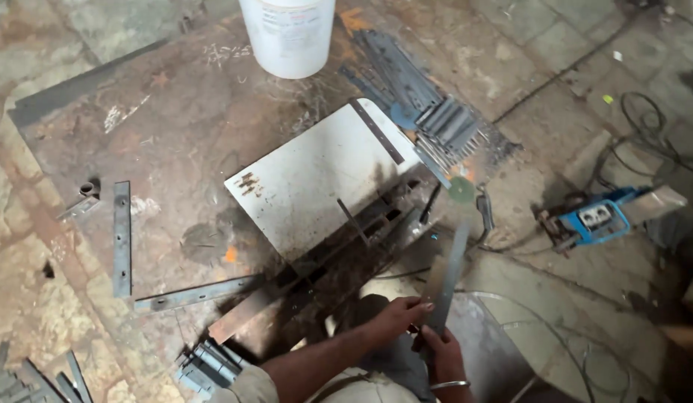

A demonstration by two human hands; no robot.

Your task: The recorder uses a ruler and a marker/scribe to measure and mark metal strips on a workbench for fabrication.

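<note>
Below the pale, scuffed metal sheet (317,183): long flat grey steel strip (445,280), being gripped at its lower end by left hand (400,317) and right hand (440,354), both closing around it; rusty plate (175,127) lying underneath.

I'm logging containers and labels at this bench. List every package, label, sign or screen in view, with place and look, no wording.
White plastic bucket: top centre, on the rusty steel plate; round, with a faint grey printed panel on its side.
Blue power tool: right, on the stone floor; boxy, with a small pale plate on its face.
No signs or screens show.
</note>
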